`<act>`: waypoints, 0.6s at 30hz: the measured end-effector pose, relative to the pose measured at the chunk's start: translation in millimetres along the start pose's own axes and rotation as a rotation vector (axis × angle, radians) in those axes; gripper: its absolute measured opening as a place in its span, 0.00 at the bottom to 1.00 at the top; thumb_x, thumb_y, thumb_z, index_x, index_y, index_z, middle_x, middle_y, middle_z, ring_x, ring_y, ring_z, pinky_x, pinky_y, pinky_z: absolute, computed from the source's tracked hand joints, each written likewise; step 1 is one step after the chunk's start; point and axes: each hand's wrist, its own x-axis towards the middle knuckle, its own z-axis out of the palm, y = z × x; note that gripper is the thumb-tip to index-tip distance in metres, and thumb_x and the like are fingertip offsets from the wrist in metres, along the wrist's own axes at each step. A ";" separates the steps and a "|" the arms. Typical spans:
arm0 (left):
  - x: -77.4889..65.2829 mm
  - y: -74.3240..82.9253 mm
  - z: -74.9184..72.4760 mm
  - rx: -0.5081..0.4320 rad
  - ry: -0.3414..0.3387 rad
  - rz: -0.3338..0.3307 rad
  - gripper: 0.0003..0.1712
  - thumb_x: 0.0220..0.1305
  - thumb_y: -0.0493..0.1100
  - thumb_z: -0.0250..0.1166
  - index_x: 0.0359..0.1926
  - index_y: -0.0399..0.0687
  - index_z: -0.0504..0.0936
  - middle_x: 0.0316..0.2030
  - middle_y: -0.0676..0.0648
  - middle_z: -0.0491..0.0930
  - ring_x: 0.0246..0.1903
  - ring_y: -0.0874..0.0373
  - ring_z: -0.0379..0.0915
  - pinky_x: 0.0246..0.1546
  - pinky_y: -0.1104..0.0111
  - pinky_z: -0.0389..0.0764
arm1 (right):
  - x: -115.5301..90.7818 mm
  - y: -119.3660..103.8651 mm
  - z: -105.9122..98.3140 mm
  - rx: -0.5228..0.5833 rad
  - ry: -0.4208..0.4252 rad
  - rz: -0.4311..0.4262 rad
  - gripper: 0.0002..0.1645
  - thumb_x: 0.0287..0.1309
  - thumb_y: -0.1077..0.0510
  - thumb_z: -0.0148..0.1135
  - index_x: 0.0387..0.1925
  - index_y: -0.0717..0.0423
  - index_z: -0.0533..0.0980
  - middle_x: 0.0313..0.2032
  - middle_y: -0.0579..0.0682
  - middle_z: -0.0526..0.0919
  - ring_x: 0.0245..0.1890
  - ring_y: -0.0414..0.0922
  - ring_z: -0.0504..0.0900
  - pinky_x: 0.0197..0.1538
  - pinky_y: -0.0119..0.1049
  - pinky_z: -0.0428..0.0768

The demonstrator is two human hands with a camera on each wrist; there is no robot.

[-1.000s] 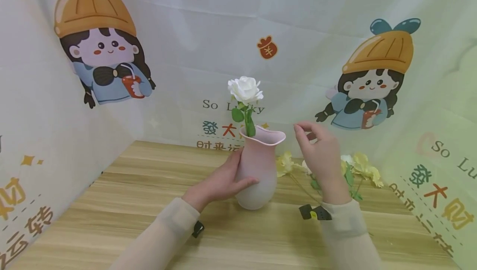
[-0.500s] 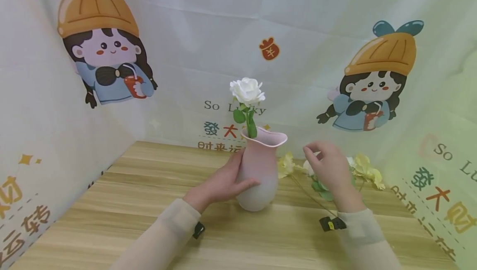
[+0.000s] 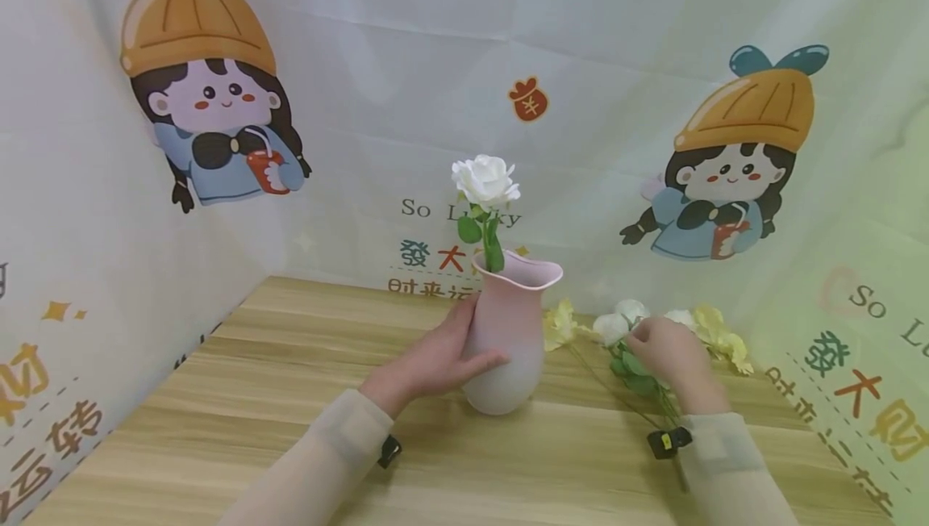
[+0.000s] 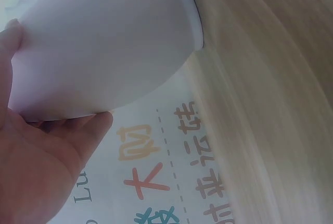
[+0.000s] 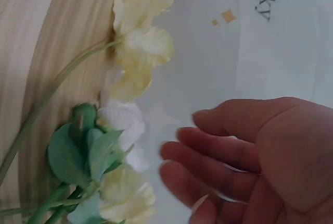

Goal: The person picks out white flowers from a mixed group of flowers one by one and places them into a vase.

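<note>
A pink-to-white vase [image 3: 504, 348] with a wavy rim stands on the wooden table, one white rose [image 3: 485, 181] upright in its mouth. My left hand [image 3: 431, 355] grips the vase's left side, thumb across the front and fingers behind; the left wrist view shows the same hold on the pale vase wall [image 4: 114, 41]. At the right, my right hand [image 3: 671, 358] hovers over the lying flowers with its fingers loosely bent and nothing between them. In the right wrist view, a yellow flower [image 5: 143, 44], a white flower [image 5: 125, 122] and green leaves [image 5: 67, 153] lie beside the fingertips.
More yellow blooms [image 3: 718, 336] lie at the table's back right, close to the printed cloth [image 3: 581, 187] hanging behind and around it. A thin flower stem [image 3: 606, 377] runs forward over the wooden table [image 3: 239, 397] to the right of the vase.
My right hand has moved down and to the right, from beside the vase's rim to over the lying flowers, uncovering white blooms. My left hand keeps its hold on the vase.
</note>
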 end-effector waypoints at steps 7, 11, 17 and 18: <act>0.3 2.5 -1.2 0.002 0.008 0.007 0.57 0.64 0.65 0.65 0.76 0.47 0.40 0.66 0.44 0.58 0.58 0.57 0.64 0.60 0.57 0.70 | -8.6 16.1 0.9 0.014 -0.171 0.132 0.23 0.61 0.58 0.58 0.12 0.50 0.64 0.11 0.43 0.63 0.12 0.40 0.64 0.20 0.34 0.67; 0.3 2.7 -1.8 0.002 0.011 0.001 0.56 0.64 0.64 0.65 0.76 0.46 0.41 0.65 0.44 0.59 0.57 0.56 0.64 0.60 0.56 0.70 | -14.3 19.5 1.0 0.005 -0.252 0.218 0.20 0.57 0.61 0.59 0.11 0.52 0.69 0.09 0.44 0.67 0.09 0.39 0.65 0.18 0.33 0.69; -0.2 3.3 -1.4 0.009 -0.003 -0.011 0.57 0.64 0.65 0.64 0.76 0.46 0.40 0.66 0.43 0.58 0.58 0.56 0.63 0.61 0.56 0.69 | -19.2 24.6 5.8 -0.026 -0.260 0.270 0.23 0.56 0.59 0.65 0.09 0.51 0.69 0.08 0.42 0.66 0.09 0.37 0.64 0.16 0.31 0.68; -0.2 3.2 -1.2 0.010 -0.004 -0.013 0.57 0.64 0.66 0.64 0.76 0.47 0.40 0.66 0.44 0.57 0.58 0.56 0.63 0.61 0.56 0.69 | -19.5 25.2 6.3 -0.030 -0.261 0.278 0.23 0.57 0.58 0.65 0.09 0.51 0.70 0.08 0.42 0.66 0.09 0.37 0.64 0.16 0.31 0.69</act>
